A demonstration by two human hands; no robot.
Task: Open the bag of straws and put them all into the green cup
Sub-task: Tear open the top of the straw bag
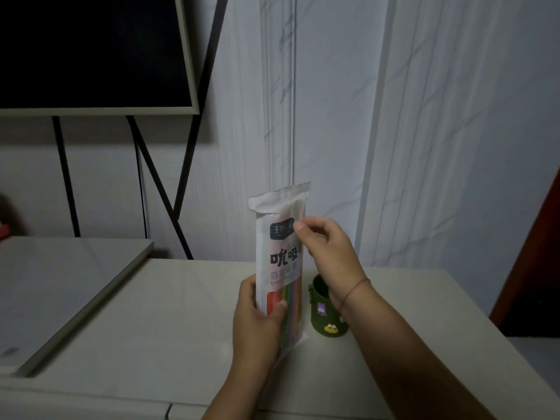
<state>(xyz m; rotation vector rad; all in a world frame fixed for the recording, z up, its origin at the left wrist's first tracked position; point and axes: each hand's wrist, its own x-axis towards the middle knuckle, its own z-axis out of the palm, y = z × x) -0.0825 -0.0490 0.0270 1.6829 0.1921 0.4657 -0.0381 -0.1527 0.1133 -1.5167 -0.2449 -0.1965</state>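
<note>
Bag of straws (280,259) held upright at the middle of the pale tabletop (151,328), top edge closed, coloured straws (286,298) showing through its lower half. The left hand (257,325) grips the bag's lower end from 7 o'clock, thumb across the front, fingers curled behind. The right hand (327,253), at 2 o'clock, pinches the bag's right edge near the top between thumb and forefinger. The green cup (322,321) stands just beside the bag at 4 o'clock, partly behind the right wrist.
</note>
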